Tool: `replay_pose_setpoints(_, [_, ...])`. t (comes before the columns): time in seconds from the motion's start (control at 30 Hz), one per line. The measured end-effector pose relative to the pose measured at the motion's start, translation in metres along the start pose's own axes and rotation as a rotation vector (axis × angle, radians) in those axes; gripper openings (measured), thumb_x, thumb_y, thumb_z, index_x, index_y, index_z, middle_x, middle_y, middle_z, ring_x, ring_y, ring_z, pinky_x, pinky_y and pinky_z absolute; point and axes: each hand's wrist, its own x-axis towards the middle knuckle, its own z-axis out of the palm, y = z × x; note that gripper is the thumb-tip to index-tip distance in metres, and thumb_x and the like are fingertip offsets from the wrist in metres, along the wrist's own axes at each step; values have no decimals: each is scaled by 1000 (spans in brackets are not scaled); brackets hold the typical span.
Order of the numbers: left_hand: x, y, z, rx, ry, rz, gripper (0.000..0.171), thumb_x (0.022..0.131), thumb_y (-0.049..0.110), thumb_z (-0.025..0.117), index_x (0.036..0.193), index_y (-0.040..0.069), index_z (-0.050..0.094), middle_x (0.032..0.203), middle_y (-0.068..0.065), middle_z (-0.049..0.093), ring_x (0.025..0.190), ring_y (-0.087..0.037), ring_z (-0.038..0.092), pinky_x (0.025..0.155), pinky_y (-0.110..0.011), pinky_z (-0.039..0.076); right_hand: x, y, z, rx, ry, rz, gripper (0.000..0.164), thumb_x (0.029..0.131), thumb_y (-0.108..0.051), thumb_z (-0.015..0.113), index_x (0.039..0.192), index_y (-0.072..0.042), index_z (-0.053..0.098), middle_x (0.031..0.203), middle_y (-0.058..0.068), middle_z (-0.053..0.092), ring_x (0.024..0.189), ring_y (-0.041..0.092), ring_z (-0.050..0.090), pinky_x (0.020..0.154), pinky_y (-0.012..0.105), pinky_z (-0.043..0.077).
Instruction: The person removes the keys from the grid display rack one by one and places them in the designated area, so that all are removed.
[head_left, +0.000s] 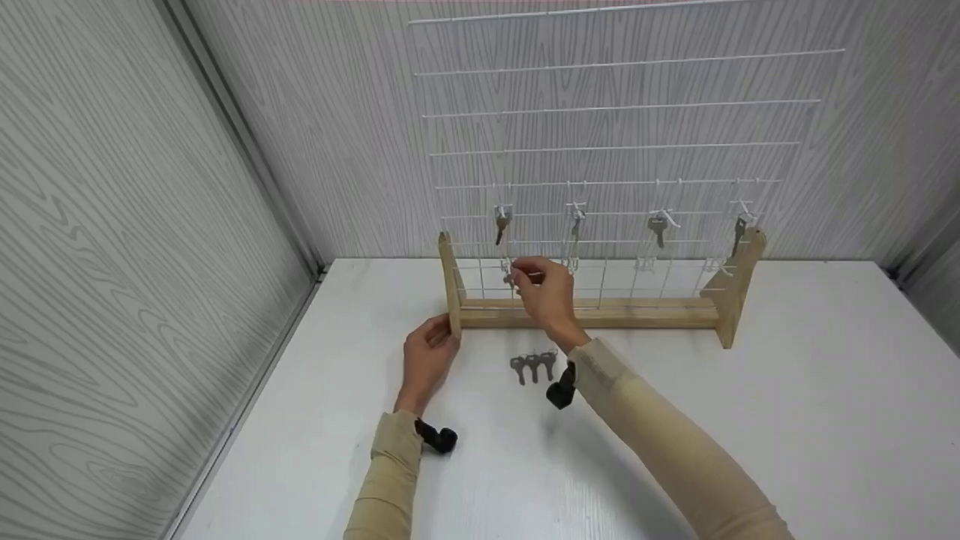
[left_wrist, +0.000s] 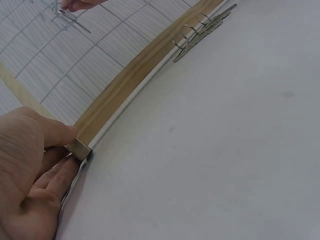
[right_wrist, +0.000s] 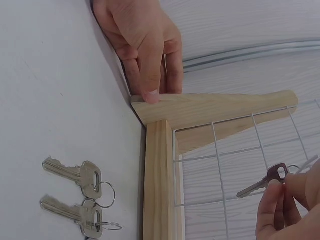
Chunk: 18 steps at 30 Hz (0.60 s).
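Note:
My right hand (head_left: pixel 547 296) pinches a key (right_wrist: pixel 262 183) with a small metal ring, in front of the lower left hook of a white wire grid rack (head_left: pixel 637 319). In the right wrist view the key's blade points away from the fingertips, and the ring lies close to the hook's white end. With thumb and fingers, my left hand (head_left: pixel 429 364) grips the foot of the rack's left wooden end piece (head_left: pixel 450 277). Three keys (head_left: pixel 533 367) with rings lie side by side on the white table, in front of the rack's wooden base.
Along the rack's upper row hang several keys, among them a left one (head_left: pixel 502 223) and another (head_left: pixel 658 229) farther right. Lower hooks (head_left: pixel 645 264) run below them. The right wooden end piece (head_left: pixel 739 289) stands on the table (head_left: pixel 825 390). A wood-patterned wall (head_left: pixel 337 150) rises behind.

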Motion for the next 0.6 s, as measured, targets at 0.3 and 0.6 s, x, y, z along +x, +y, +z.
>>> replay_pose_setpoints(0.3, [0,1,0,1,-8,0,41,98,2,70,139,2,68,139,-21,69,131,-32,68,108,-38,59,2,-1,-2,57,-3,76,21,105,-9,67,119,3,76,108,15,77,103,40,74,72,19,59])
replay_pose_setpoints(0.6, [0,-1,-1,6,-5,-21,40,99,5,71,139,4,68,138,-17,70,130,-28,68,107,-36,59,0,-3,-3,63,-1,91,14,104,-8,69,112,-2,79,105,14,77,101,40,74,68,20,57])
